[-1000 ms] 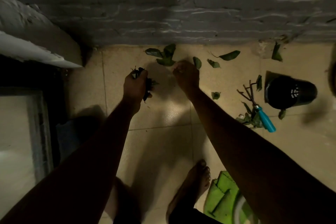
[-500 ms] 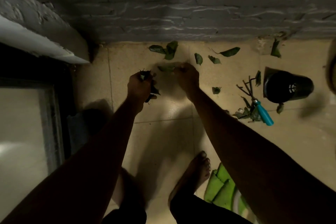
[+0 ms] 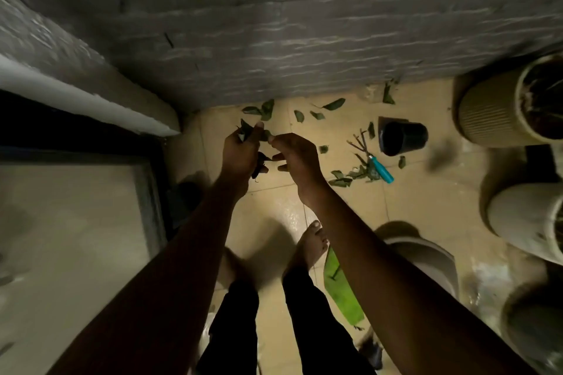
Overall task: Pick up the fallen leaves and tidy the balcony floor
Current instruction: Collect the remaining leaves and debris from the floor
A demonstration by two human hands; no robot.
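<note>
Currently: gathering step, mid-task. Left grip (image 3: 240, 152) closed round leaf bunch (image 3: 261, 160). Right grip (image 3: 297, 155) pinching single leaf (image 3: 266, 134), beside bunch. Loose leaves (image 3: 333, 104) on balcony floor (image 3: 426, 207) along wall (image 3: 304, 39). Next, likely: add leaf, reach wallward.

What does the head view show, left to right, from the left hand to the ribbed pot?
Left hand gripping leaves → right hand pinching a leaf → lone leaf → black pot on its side → ribbed pot.
</note>
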